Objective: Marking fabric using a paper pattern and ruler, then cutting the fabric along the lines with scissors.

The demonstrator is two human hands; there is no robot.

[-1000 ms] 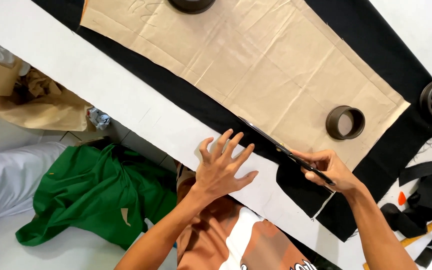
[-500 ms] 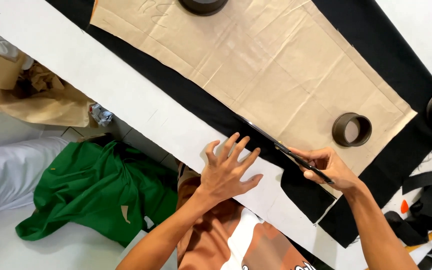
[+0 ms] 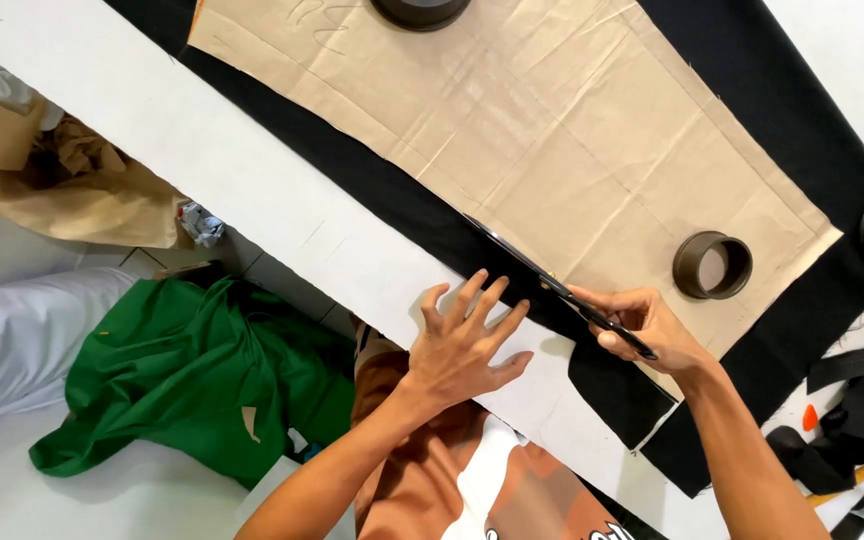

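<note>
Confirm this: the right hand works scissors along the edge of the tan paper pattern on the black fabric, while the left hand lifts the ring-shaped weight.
Wrong on the left hand: the head view shows it pressed flat, fingers spread, at the black fabric edge. The ring-shaped weight sits untouched on the tan paper pattern. The right hand does hold scissors.

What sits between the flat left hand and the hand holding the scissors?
In the head view, only a strip of black fabric and bare white table lie between the left hand and the right hand, which grips the scissors.
</note>
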